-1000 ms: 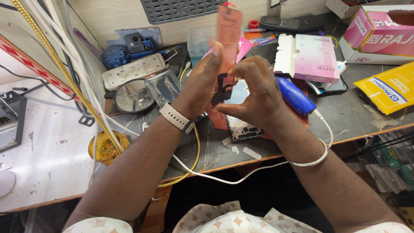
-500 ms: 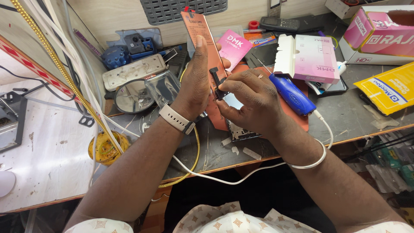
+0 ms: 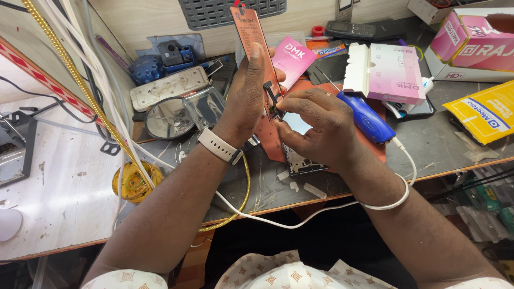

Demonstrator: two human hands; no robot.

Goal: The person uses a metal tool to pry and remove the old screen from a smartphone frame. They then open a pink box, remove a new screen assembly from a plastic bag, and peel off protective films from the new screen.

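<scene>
Worktop (image 3: 439, 134): grey metal, scuffed and cluttered, running across the view from nine to three o'clock; a white panel lies beside it at eight o'clock.
Left hand (image 3: 247, 101): closed around the copper-coloured strip, thumb up along its face, a pale watch strap on the wrist.
Right hand (image 3: 316, 126): fingertips pinched shut on the small black part, a white cable looped over the wrist.
Pink-and-white box (image 3: 386, 72): lies at two o'clock from the hands, its flap open.
Yellow packet (image 3: 484, 109): flat on the worktop at three o'clock, well apart from the hands.
Copper-coloured strip (image 3: 249, 28): long narrow card held nearly upright above the worktop, its top end pointing to twelve o'clock.
Round mirror (image 3: 167, 119): at nine o'clock from the hands, beside a white power strip (image 3: 168, 87).
Blue tool (image 3: 365, 116): just beside the right hand at three o'clock, lying on an orange-red mat (image 3: 270, 144).
Phone frame (image 3: 302, 166): on the mat under the right hand, at six o'clock, partly hidden.
Small black part (image 3: 271, 99): a slim piece against the strip's edge, between both hands; whether it is stuck on or already free I cannot tell.
Step in hand: seemingly working the small black part at the strip, mid-way.
Next move calls for: a light, steady pull by the right hand while the left hand keeps the strip from bending.
</scene>
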